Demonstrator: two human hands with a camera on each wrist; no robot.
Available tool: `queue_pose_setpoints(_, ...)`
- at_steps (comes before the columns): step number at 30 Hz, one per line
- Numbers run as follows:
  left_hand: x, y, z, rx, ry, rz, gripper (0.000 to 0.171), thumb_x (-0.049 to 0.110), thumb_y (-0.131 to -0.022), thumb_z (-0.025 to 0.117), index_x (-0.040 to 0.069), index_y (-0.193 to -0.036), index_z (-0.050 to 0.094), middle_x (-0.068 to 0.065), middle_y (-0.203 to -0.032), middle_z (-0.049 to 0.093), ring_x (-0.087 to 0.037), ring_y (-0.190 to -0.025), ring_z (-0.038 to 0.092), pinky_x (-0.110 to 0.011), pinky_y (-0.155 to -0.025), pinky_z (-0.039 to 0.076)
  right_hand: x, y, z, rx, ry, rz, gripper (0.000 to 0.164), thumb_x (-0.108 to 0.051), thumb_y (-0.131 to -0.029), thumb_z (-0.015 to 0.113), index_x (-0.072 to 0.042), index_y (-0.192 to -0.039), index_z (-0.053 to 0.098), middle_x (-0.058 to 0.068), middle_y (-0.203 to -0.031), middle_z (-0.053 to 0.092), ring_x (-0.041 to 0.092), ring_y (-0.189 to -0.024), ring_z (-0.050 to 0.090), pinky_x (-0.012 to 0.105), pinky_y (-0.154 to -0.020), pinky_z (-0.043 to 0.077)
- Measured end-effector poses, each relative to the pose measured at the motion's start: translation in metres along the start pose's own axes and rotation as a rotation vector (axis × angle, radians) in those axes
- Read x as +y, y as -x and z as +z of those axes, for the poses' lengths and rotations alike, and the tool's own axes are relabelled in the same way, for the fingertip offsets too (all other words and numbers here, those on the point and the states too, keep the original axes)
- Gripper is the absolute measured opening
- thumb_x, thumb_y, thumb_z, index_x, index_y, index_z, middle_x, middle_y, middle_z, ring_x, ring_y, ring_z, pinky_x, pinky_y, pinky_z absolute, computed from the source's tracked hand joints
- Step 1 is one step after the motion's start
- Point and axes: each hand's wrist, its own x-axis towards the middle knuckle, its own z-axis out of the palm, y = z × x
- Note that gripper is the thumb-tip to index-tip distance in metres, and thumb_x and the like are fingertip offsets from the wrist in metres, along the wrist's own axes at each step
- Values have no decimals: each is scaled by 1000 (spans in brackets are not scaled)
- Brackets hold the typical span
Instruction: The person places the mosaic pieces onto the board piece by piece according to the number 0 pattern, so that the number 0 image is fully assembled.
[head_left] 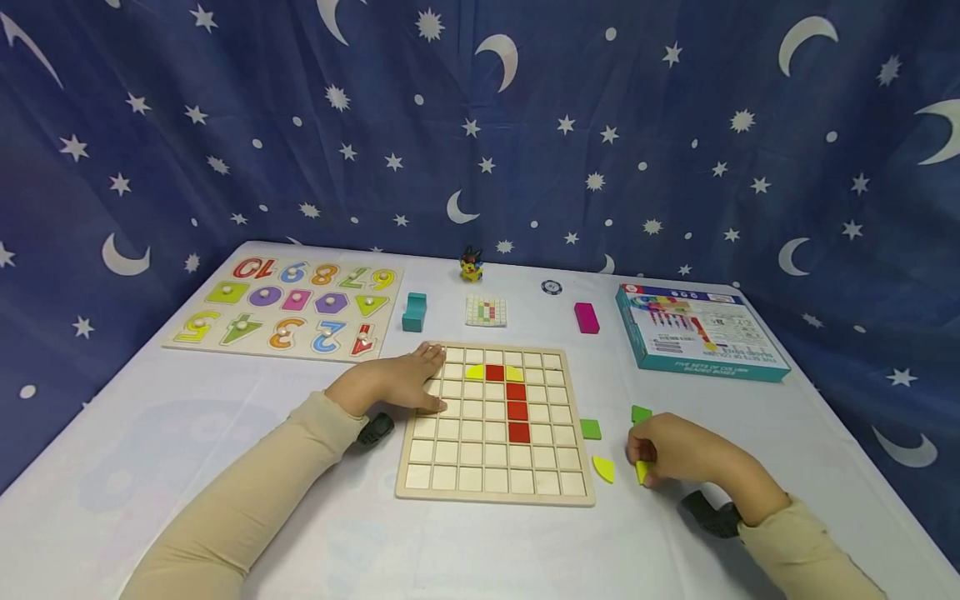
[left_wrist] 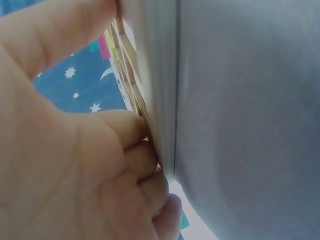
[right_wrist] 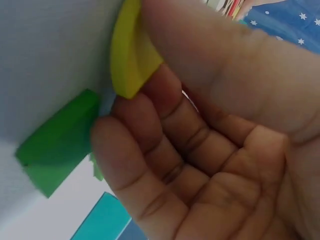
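Note:
A wooden grid board (head_left: 495, 501) lies on the white table, holding several red square tiles (head_left: 518, 411) and two yellow quarter-round tiles (head_left: 474, 372) near its top. Along the board's left edge rests my left hand (head_left: 397, 380), thumb and fingers spread over the rim. In the left wrist view those fingers (left_wrist: 142, 160) touch the board's side. Right of the board, my right hand (head_left: 681, 448) pinches a yellow quarter-round tile (right_wrist: 131, 55) close to the tabletop. One green tile (head_left: 641, 413) is just beyond that hand; another green tile (head_left: 591, 429) and a yellow tile (head_left: 603, 469) lie beside the board.
Behind the board sit a small pattern card (head_left: 486, 312), a teal block (head_left: 414, 312), a magenta block (head_left: 587, 317), a poker chip (head_left: 551, 287) and a tiny figure (head_left: 471, 265). A number puzzle (head_left: 258, 340) lies back left, a boxed set (head_left: 701, 333) back right.

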Motion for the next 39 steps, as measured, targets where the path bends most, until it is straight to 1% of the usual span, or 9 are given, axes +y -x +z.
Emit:
queue_pose_setpoints(6, -1, 0, 1, 0, 4, -2, 88, 45, -89, 54, -2, -146, 8, -17, -154, 0, -30, -142, -6, -43, -115, 6, -5, -1, -4, 14, 9, -44, 25, 1, -66, 77, -14, -68, 58, -3, -66, 49, 13, -66, 46, 26, -57, 38)
queue_pose_setpoints(14, 0, 0, 0, 4, 14, 0, 88, 45, -88, 55, -2, -147, 7, -16, -154, 1, -29, -142, -5, -43, -115, 7, -9, -4, -5, 14, 21, -48, 24, 1, -68, 76, -15, -68, 58, -3, -67, 50, 13, -67, 46, 26, -58, 40)
queue_pose_setpoints(21, 1, 0, 0, 0, 9, -4, 87, 44, -89, 55, -2, -146, 8, -17, -154, 1, -30, -142, -5, -43, -115, 7, -17, -10, -14, 20, 33, -78, 21, 1, -71, 74, -14, -69, 60, -4, -67, 53, 14, -69, 47, 27, -61, 42)
queue_pose_setpoints(24, 2, 1, 0, -1, 9, -5, 87, 44, -89, 55, -3, -146, 8, -17, -154, 1, -30, -142, -5, -43, -115, 7, -25, -14, -18, 28, 27, -96, 19, 0, -72, 74, -14, -70, 61, -4, -67, 53, 13, -68, 48, 26, -61, 42)
queue_pose_setpoints(29, 2, 1, -1, -1, 2, -4, 88, 44, -89, 55, -3, -146, 8, -17, -154, 1, -30, -142, -5, -43, -115, 6, -45, -23, -19, 19, 8, -156, 16, -1, -75, 72, -12, -72, 61, -4, -67, 54, 12, -68, 48, 25, -61, 42)
queue_pose_setpoints(31, 2, 1, -1, -2, -4, -3, 88, 45, -89, 54, -3, -146, 8, -17, -154, 0, -30, -142, -5, -43, -115, 6, -53, -27, -18, 14, 5, -187, 15, -1, -76, 72, -11, -72, 62, -4, -68, 54, 12, -69, 48, 25, -62, 42)
queue_pose_setpoints(33, 2, 1, 0, -2, -9, -4, 88, 45, -89, 54, -2, -146, 7, -17, -154, 0, -30, -142, -6, -43, -115, 6, -62, -31, -17, 13, 5, -200, 15, 0, -76, 71, -12, -72, 62, -5, -67, 54, 12, -69, 48, 25, -62, 43)
queue_pose_setpoints(39, 2, 1, 0, 4, -4, -11, 88, 45, -88, 55, -2, -147, 8, -16, -154, 0, -30, -142, -6, -43, -115, 6, -81, -45, -11, 28, 31, -291, 17, 2, -76, 70, -12, -71, 62, -6, -66, 53, 10, -66, 47, 22, -59, 43)
